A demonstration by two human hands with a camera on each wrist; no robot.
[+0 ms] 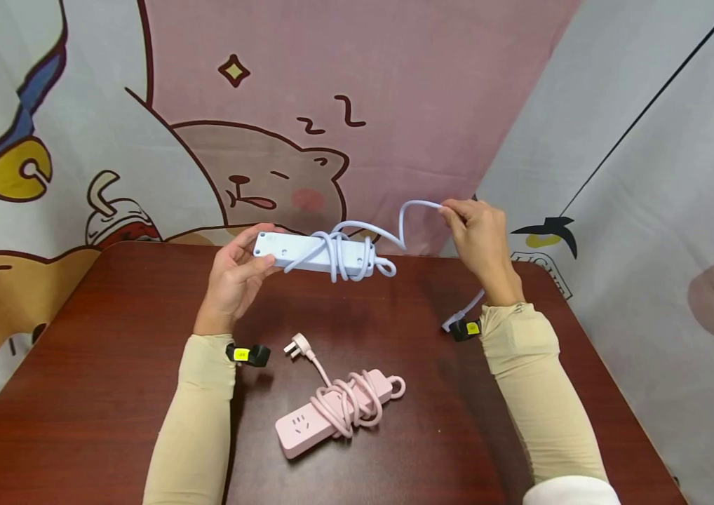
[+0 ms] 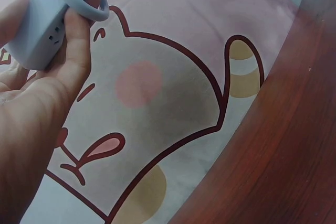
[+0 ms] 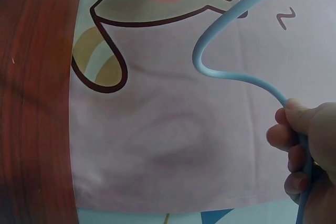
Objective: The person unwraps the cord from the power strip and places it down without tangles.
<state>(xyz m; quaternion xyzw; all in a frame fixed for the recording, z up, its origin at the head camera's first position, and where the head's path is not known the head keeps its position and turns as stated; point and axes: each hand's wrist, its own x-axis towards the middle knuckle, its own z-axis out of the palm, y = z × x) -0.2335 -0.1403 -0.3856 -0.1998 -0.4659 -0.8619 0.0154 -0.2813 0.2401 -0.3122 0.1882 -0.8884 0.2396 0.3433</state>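
Holding a blue power strip [image 1: 281, 245] and its cord [image 1: 420, 203]

The left hand [image 1: 237, 277] grips the strip's 9 o'clock end, up in the air over the surface [image 1: 98, 351]. The strip's long side runs from 9 to 3 o'clock, and the far end dips a bit. Loops of cord go round it. The right hand [image 1: 482, 240] pinches the cord at 3 o'clock from the strip, so the left hand is nearer. A pink power strip [image 1: 297, 431] lies at 6 o'clock, below the blue one.
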